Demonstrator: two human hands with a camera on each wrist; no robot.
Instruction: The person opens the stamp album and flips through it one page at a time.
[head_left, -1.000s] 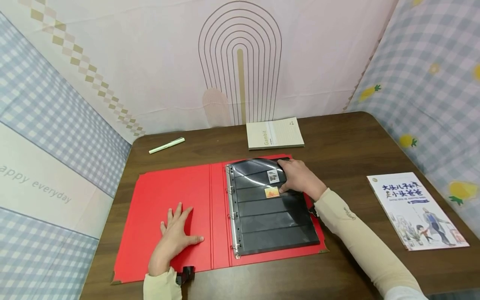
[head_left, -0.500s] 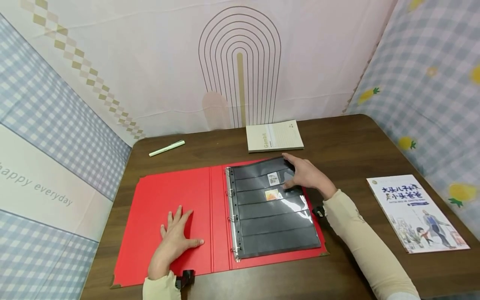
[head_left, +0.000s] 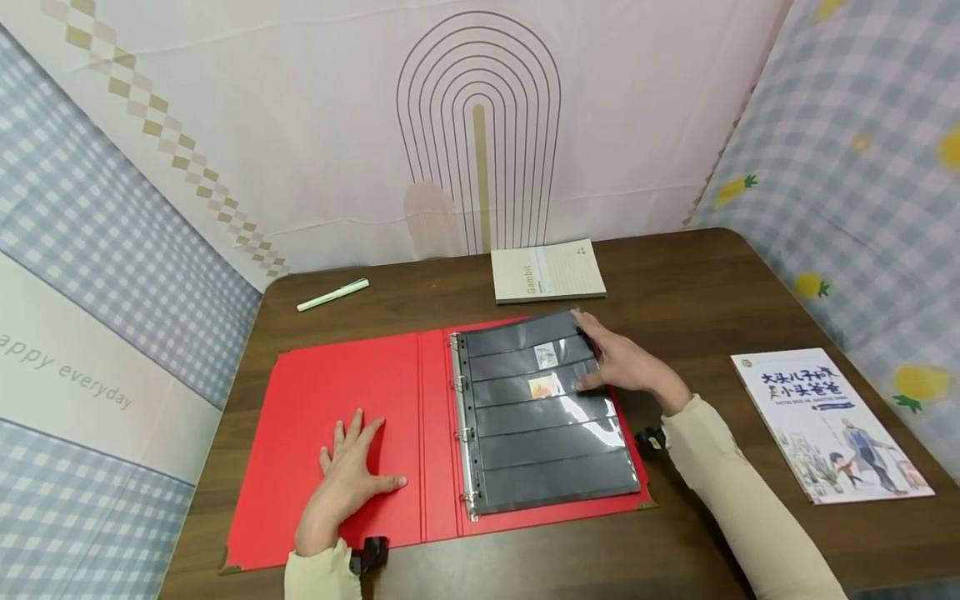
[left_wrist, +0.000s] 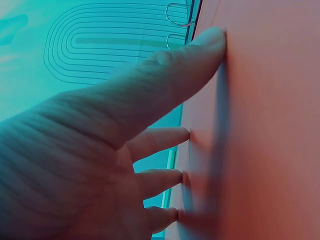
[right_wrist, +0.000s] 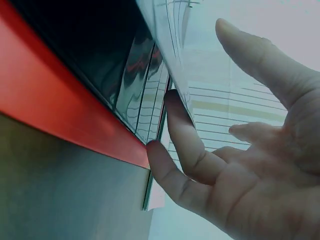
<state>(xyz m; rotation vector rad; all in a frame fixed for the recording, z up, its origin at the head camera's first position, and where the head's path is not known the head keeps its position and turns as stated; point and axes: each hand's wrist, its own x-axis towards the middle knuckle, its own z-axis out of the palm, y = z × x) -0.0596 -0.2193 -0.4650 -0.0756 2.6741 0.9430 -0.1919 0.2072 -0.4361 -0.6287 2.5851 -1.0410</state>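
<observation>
A red ring binder (head_left: 337, 375) lies spread out on the table, with black pocket pages (head_left: 551, 450) on its metal rings (head_left: 465, 434). Two stamps, a grey-white stamp (head_left: 547, 356) and an orange-yellow stamp (head_left: 543, 387), sit in the upper strips. My left hand (head_left: 347, 483) rests spread on the bare left cover, fingertips touching it. At the pages' upper right edge is my right hand (head_left: 630, 362). In the right wrist view its fingers (right_wrist: 182, 132) reach under the raised edge of a page (right_wrist: 172, 65), while the thumb (right_wrist: 250, 50) stands apart from it.
Behind the binder are a pale green pen (head_left: 333, 295) and a cream notebook (head_left: 549, 271). A white picture book (head_left: 832, 425) lies to the right on the brown wooden table (head_left: 690, 283). Patterned cloth hangs behind and at both sides.
My right hand has moved slightly right and outward along the pages' edge. The upper page has shifted, and the glare on it now lies lower right. The left hand stays put.
</observation>
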